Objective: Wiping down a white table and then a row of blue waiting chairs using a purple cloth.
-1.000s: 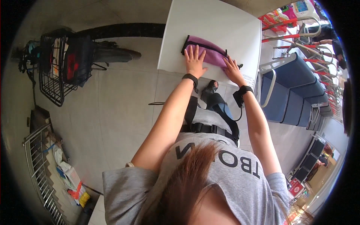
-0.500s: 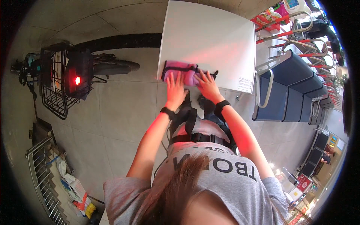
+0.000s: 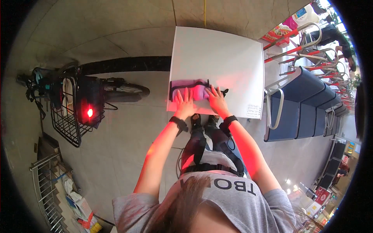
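Observation:
A soft pink and purple fabric bundle with black trim lies flat on the white tabletop, near its front left corner. My left hand rests on the near left part of the bundle, fingers stretched and apart. On its right end lies my right hand, fingers also spread, beside a small black piece sticking out. Neither hand is closed around the fabric. What kind of article it is cannot be made out.
Left of the table stands a bicycle with a black wire basket and a glowing red light. A row of blue seats with metal armrests is close on the right. Metal railings stand at the lower left.
The tabletop sits lower in the picture. The bundle and both hands now lie farther in from the table's near edge, and the fabric looks flatter. Both hands stay on it.

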The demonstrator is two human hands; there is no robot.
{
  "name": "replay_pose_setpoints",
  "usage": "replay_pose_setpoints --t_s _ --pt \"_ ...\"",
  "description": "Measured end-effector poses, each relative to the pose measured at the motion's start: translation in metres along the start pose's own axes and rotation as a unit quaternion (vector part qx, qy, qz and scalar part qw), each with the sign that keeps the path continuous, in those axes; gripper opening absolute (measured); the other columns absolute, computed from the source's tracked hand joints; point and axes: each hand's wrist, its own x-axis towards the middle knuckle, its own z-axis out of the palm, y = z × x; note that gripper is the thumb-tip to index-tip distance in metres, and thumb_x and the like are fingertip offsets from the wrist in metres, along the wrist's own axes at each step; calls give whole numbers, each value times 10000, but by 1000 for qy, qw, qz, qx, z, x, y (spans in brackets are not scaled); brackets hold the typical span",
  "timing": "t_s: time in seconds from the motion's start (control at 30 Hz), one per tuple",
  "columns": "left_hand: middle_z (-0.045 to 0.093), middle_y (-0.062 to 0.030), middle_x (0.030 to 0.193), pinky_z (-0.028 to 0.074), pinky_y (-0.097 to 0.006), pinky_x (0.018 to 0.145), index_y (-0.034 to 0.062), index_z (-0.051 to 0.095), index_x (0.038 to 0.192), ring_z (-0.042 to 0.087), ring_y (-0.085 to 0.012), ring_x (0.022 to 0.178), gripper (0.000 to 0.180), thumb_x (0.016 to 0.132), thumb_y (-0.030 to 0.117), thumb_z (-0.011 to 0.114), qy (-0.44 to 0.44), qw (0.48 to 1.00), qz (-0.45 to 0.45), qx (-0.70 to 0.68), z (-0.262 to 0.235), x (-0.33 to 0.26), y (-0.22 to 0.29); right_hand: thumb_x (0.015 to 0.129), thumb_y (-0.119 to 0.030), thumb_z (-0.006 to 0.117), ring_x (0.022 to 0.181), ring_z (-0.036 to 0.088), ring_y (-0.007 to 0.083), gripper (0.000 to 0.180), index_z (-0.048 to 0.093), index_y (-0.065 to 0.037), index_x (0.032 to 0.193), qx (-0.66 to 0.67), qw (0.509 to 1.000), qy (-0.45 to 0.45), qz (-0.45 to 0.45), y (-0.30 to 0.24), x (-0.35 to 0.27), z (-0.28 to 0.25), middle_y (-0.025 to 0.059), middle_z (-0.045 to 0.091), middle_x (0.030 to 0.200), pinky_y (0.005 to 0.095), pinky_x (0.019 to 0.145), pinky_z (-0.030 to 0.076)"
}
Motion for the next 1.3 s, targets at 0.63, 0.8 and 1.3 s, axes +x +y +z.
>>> replay_pose_setpoints --t_s 0.63,0.8,1.3 --pt "349 -88 1413 301 -538 1013 177 398 1361 300 -425 1270 708 745 372 688 90 987 130 21 13 -56 65 743 -173 669 1308 292 397 635 445 -213 1336 31 998 9 54 54 -110 -37 130 347 1418 503 1058 271" --pt "526 -46 1158 407 -396 895 112 503 1245 480 -255 1075 493 780 186 647 157 982 105 -24 0 -28 47 766 -68 613 1263 386 308 620 433 -227 1337 -24 999 14 32 68 -94 -57 91 453 1334 476 1045 298" --pt "565 -82 874 430 -411 737 81 556 873 543 -289 888 231 700 128 701 259 965 -46 -9 17 -7 78 641 -136 685 912 558 317 327 575 -40 934 -46 992 -110 -35 153 -95 -60 133 602 900 414 810 452"
